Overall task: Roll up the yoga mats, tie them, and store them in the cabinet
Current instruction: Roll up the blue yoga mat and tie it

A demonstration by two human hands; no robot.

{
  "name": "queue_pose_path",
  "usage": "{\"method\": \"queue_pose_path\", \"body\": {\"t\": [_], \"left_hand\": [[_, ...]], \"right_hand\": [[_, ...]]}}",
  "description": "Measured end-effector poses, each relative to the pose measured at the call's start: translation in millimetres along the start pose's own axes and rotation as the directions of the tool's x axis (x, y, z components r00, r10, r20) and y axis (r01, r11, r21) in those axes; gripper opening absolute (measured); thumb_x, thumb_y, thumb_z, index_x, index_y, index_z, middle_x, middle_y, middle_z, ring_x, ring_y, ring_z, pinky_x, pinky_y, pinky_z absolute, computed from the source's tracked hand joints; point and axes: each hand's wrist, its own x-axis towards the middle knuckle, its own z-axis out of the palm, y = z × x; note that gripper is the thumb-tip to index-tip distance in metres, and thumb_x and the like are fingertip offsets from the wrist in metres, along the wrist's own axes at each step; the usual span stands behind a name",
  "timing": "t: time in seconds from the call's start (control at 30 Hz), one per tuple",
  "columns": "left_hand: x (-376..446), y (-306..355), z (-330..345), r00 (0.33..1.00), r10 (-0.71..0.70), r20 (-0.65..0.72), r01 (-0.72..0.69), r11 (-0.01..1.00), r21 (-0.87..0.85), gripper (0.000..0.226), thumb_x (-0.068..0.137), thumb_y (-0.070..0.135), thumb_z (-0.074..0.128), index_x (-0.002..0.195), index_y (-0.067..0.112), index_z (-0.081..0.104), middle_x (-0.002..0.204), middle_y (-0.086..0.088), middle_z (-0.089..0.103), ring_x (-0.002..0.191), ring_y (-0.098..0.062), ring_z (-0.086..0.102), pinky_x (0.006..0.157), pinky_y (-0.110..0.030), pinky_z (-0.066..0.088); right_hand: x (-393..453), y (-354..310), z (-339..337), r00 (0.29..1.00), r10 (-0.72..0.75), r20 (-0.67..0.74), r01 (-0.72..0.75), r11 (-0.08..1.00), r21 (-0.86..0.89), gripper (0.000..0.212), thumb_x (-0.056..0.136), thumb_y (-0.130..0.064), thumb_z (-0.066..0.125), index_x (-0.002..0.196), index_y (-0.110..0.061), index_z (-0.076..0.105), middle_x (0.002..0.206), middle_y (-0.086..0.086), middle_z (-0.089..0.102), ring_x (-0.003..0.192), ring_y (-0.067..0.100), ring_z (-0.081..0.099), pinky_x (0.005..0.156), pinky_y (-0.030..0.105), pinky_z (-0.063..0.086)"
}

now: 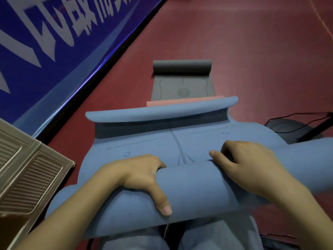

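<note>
Hands on a half-rolled blue mat (162, 141) spread over the red floor (252, 51).
Blue banner (45, 42) runs along the far left; the mat's near end is a thick roll, its far end curls up, and a grey mat (182, 83), part rolled, lies beyond with a pink mat (180, 102) between. Left hand (142, 175) grips the roll, fingers curled over, thumb on the near side. Right hand (246, 165) rests on it, fingers bent, holding nothing I can make out.

Both hands forward, left hand (138, 175) and right hand (246, 165) palm-down, fingers curled.
</note>
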Motion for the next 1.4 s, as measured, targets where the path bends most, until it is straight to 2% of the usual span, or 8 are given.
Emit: {"method": "queue_pose_path", "body": {"t": [0.13, 0.33, 0.67, 0.83, 1.0, 1.13, 1.27, 1.4], "left_hand": [[7.6, -10.6, -8.8, 0.995, 0.082, -0.06, -0.087, 0.994, -0.069, 0.094, 0.038, 0.065, 0.09, 0.125, 0.042, 0.063, 0.119, 0.029, 0.065, 0.107, 0.006, 0.061, 0.097, -0.026, 0.051], [11.2, -32.1, -24.1, 0.983, 0.087, -0.164, -0.104, 0.99, -0.099, 0.103, 0.043, 0.074, 0.084, 0.137, 0.041, 0.057, 0.13, 0.029, 0.057, 0.119, 0.013, 0.052, 0.104, -0.025, 0.045], [22.5, -49.7, -62.4, 0.973, 0.002, -0.229, -0.042, 0.985, -0.168, 0.072, 0.057, 0.085, 0.07, 0.109, 0.037, 0.077, 0.106, 0.021, 0.074, 0.104, -0.002, 0.068, 0.103, -0.041, 0.052], [24.5, -53.7, -65.5, 0.938, -0.097, -0.332, 0.028, 0.978, -0.206, 0.074, 0.052, 0.096, 0.064, 0.092, 0.035, 0.079, 0.077, 0.016, 0.068, 0.069, -0.006, 0.057, 0.071, -0.029, 0.045], [24.9, -45.5, -52.5, 0.753, 0.084, -0.652, -0.089, 0.996, 0.025, 0.025, 0.094, 0.052, 0.063, 0.089, 0.03, 0.074, 0.084, 0.015, 0.07, 0.08, -0.001, 0.062, 0.075, -0.032, 0.049], [18.0, -44.9, -39.2, 0.592, 0.229, -0.773, -0.094, 0.972, 0.216, 0.047, 0.099, 0.057, 0.036, 0.075, 0.024, 0.059, 0.067, 0.01, 0.057, 0.068, -0.007, 0.055, 0.066, -0.041, 0.045], [-3.5, -37.0, -40.5, 0.691, 0.12, -0.713, -0.004, 0.987, 0.162, 0.06, 0.08, 0.085, 0.043, 0.081, 0.03, 0.066, 0.077, 0.015, 0.067, 0.075, -0.004, 0.061, 0.072, -0.035, 0.05], [-8.8, -16.2, -29.3, 0.811, 0.0, -0.585, 0.312, 0.846, 0.432, 0.109, 0.044, 0.11, 0.033, 0.112, 0.029, 0.061, 0.101, 0.012, 0.06, 0.092, -0.016, 0.062, 0.082, -0.038, 0.05]], "right_hand": [[-3.2, -1.3, 5.3, 0.994, -0.05, -0.098, 0.04, 0.993, -0.109, 0.059, 0.098, -0.062, 0.019, 0.075, -0.023, 0.058, 0.075, -0.005, 0.063, 0.075, 0.021, 0.054, 0.072, 0.034, 0.028], [0.8, -1.7, 15.8, 0.981, -0.041, -0.188, 0.015, 0.991, -0.135, 0.061, 0.096, -0.056, 0.012, 0.072, -0.026, 0.059, 0.075, -0.005, 0.064, 0.078, 0.026, 0.058, 0.085, 0.039, 0.04], [22.2, -12.2, 16.8, 0.961, -0.094, -0.26, 0.057, 0.987, -0.148, 0.059, 0.1, -0.051, 0.016, 0.09, -0.021, 0.066, 0.091, -0.001, 0.069, 0.094, 0.028, 0.059, 0.104, 0.041, 0.035], [29.2, -19.2, 19.2, 0.969, -0.098, -0.229, 0.06, 0.984, -0.168, 0.059, 0.101, -0.05, 0.013, 0.104, -0.02, 0.064, 0.107, -0.002, 0.068, 0.113, 0.028, 0.056, 0.116, 0.045, 0.029], [53.6, -25.3, 10.0, 0.986, -0.069, -0.151, 0.036, 0.977, -0.21, 0.061, 0.095, -0.048, 0.002, 0.091, -0.024, 0.058, 0.097, -0.002, 0.068, 0.098, 0.029, 0.059, 0.099, 0.042, 0.036], [67.1, -30.6, 6.2, 0.996, -0.021, -0.086, 0.005, 0.984, -0.179, 0.047, 0.099, -0.039, 0.009, 0.091, -0.023, 0.053, 0.096, -0.001, 0.065, 0.094, 0.031, 0.057, 0.093, 0.041, 0.038], [80.4, -30.7, 4.4, 0.998, -0.03, -0.048, 0.022, 0.986, -0.164, 0.044, 0.102, -0.038, 0.016, 0.095, -0.021, 0.056, 0.104, 0.002, 0.067, 0.097, 0.032, 0.057, 0.095, 0.042, 0.039], [96.8, -30.5, 1.3, 0.998, -0.056, 0.001, 0.055, 0.982, -0.183, 0.048, 0.102, -0.04, 0.019, 0.095, -0.02, 0.062, 0.115, 0.006, 0.069, 0.104, 0.032, 0.057, 0.094, 0.041, 0.038]]}}
